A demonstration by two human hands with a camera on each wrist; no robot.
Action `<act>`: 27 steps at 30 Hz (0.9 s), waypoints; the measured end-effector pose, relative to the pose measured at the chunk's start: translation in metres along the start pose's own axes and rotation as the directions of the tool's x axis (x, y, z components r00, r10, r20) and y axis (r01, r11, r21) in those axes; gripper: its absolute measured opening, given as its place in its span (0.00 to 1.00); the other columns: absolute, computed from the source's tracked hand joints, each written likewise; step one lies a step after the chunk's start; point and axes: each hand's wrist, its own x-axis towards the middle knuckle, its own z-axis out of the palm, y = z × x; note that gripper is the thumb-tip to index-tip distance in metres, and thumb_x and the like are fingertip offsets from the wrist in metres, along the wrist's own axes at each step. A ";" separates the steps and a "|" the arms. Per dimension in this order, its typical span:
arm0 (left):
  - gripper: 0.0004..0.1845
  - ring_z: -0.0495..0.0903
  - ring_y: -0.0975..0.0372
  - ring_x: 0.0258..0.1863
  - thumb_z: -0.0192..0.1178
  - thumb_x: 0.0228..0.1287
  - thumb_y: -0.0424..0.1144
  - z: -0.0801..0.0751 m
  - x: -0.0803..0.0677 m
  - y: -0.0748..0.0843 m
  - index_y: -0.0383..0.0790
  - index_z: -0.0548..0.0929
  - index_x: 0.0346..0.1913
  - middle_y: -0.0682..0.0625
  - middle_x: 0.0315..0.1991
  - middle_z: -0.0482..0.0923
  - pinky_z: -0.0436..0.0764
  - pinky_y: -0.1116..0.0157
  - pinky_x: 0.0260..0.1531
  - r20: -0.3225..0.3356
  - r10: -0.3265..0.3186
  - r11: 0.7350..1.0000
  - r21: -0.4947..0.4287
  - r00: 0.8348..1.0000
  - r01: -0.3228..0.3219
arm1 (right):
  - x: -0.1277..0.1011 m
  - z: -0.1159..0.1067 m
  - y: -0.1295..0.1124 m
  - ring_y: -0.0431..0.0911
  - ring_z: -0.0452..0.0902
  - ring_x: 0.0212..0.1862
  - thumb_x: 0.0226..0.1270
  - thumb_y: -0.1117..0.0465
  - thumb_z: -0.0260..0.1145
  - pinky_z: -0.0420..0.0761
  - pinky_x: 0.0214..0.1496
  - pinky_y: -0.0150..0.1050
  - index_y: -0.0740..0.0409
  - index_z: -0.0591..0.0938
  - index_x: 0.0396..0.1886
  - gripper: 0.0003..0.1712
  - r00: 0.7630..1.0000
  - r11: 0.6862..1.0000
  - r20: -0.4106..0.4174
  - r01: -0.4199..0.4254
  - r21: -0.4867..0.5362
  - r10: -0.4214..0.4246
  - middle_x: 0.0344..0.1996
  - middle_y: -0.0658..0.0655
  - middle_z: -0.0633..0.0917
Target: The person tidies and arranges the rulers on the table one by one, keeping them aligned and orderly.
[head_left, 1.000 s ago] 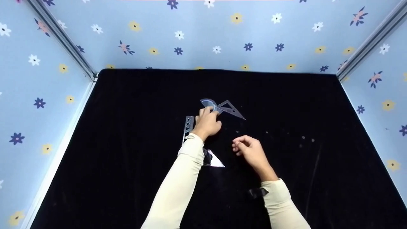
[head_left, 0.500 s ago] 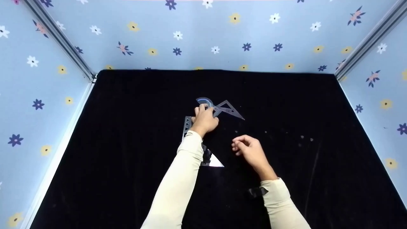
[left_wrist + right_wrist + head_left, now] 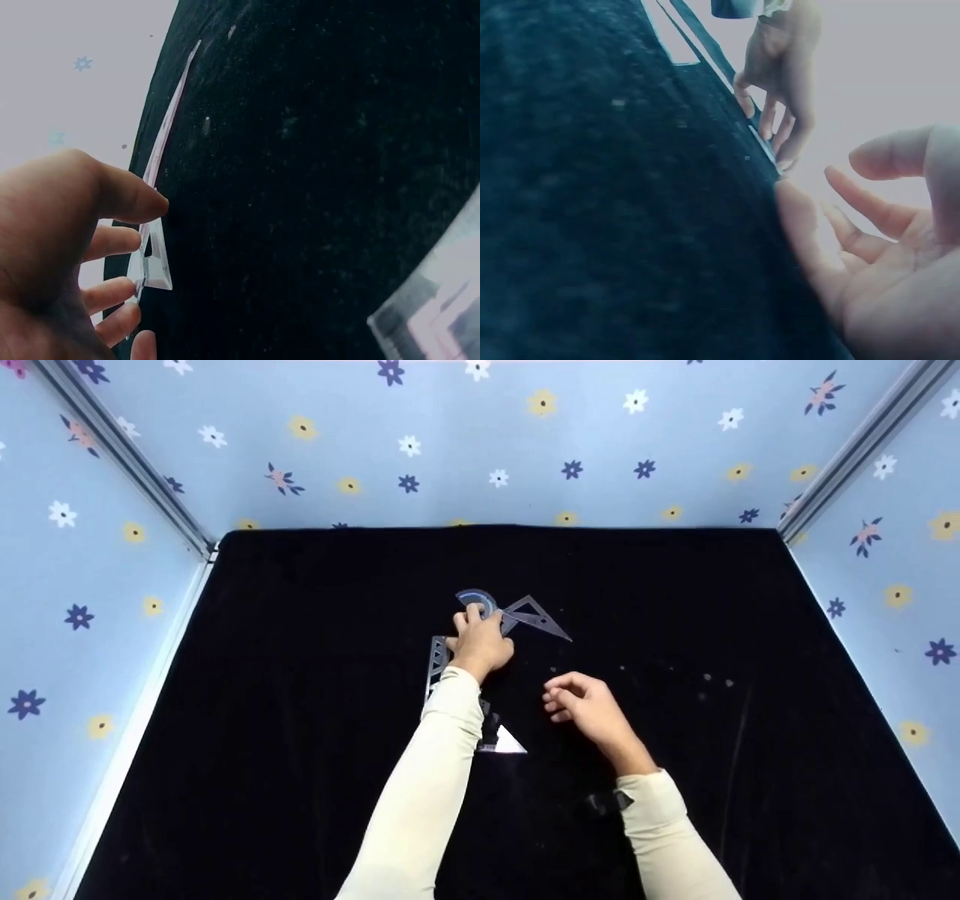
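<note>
My left hand [image 3: 481, 643] rests its fingertips on a clear half-round protractor [image 3: 477, 598] with a bluish sheen. In the left wrist view its thumb stands apart from the loosely bent fingers. A clear set square [image 3: 541, 619] lies right of the protractor, their edges meeting or overlapping. Left of that hand lies a clear ruler [image 3: 436, 660] with triangular cutouts, partly hidden by hand and sleeve. Another set square [image 3: 511, 741], bright with glare, shows beside the left forearm, which covers part of it. My right hand [image 3: 589, 706] hangs loosely curled, holding nothing.
A black cloth [image 3: 315, 735] covers the table, with a few small pale specks [image 3: 707, 677] on the right. Blue flowered walls [image 3: 480, 450] stand behind and at both sides, joined by metal corner posts [image 3: 862, 442].
My left hand has slid the protractor slightly left relative to the far set square. The right hand keeps its place and pose. The head view has shifted a little.
</note>
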 end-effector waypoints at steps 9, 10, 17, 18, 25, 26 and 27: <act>0.33 0.53 0.46 0.67 0.58 0.62 0.43 0.003 0.000 0.001 0.52 0.71 0.72 0.44 0.70 0.57 0.67 0.38 0.55 -0.006 0.012 1.000 0.020 1.000 -0.012 | 0.013 -0.013 -0.005 0.50 0.85 0.37 0.70 0.71 0.60 0.86 0.36 0.40 0.75 0.80 0.50 0.13 0.998 1.000 -0.053 -0.022 -0.011 0.022 0.42 0.71 0.84; 0.33 0.54 0.46 0.67 0.59 0.62 0.43 0.003 0.000 0.001 0.52 0.71 0.72 0.44 0.70 0.57 0.67 0.38 0.55 -0.008 0.013 1.000 0.022 1.000 -0.013 | 0.015 -0.014 -0.005 0.50 0.85 0.37 0.70 0.71 0.60 0.86 0.36 0.40 0.76 0.79 0.50 0.13 0.997 1.000 -0.078 -0.020 0.006 0.020 0.43 0.71 0.84; 0.35 0.53 0.46 0.67 0.59 0.61 0.43 0.002 0.001 0.001 0.53 0.69 0.74 0.45 0.70 0.56 0.67 0.38 0.55 -0.014 0.003 1.000 0.027 1.000 -0.003 | 0.026 -0.017 -0.001 0.48 0.85 0.41 0.69 0.75 0.58 0.86 0.42 0.40 0.80 0.75 0.55 0.17 0.984 0.990 -0.179 0.029 0.140 -0.004 0.51 0.75 0.79; 0.36 0.53 0.46 0.67 0.59 0.61 0.43 0.002 0.000 0.001 0.53 0.68 0.75 0.45 0.70 0.56 0.67 0.38 0.55 -0.012 0.003 1.000 0.023 1.000 -0.003 | 0.026 -0.018 -0.001 0.48 0.85 0.41 0.70 0.75 0.57 0.86 0.43 0.41 0.80 0.74 0.56 0.17 0.982 0.986 -0.187 0.032 0.162 -0.002 0.53 0.75 0.78; 0.36 0.53 0.47 0.67 0.58 0.61 0.44 0.001 0.000 0.000 0.53 0.68 0.75 0.46 0.70 0.56 0.67 0.39 0.54 -0.025 0.002 1.000 0.026 1.000 -0.001 | 0.026 -0.020 0.002 0.51 0.85 0.46 0.71 0.74 0.55 0.85 0.46 0.41 0.78 0.68 0.66 0.25 0.986 0.980 -0.167 0.044 0.194 -0.011 0.64 0.73 0.73; 0.36 0.53 0.47 0.66 0.58 0.61 0.44 0.001 0.000 0.000 0.53 0.68 0.75 0.46 0.70 0.56 0.67 0.39 0.54 -0.026 0.002 1.000 0.027 1.000 -0.001 | 0.026 -0.020 0.002 0.51 0.85 0.46 0.71 0.74 0.55 0.85 0.46 0.41 0.78 0.68 0.67 0.26 0.987 0.983 -0.163 0.042 0.177 -0.013 0.65 0.72 0.73; 0.36 0.53 0.47 0.66 0.58 0.61 0.44 0.001 0.000 -0.001 0.53 0.67 0.75 0.46 0.70 0.56 0.67 0.39 0.54 -0.026 0.001 1.000 0.028 1.000 0.000 | 0.026 -0.020 0.002 0.51 0.86 0.45 0.71 0.73 0.56 0.85 0.44 0.40 0.77 0.68 0.68 0.27 0.987 0.988 -0.160 0.038 0.153 -0.013 0.64 0.72 0.74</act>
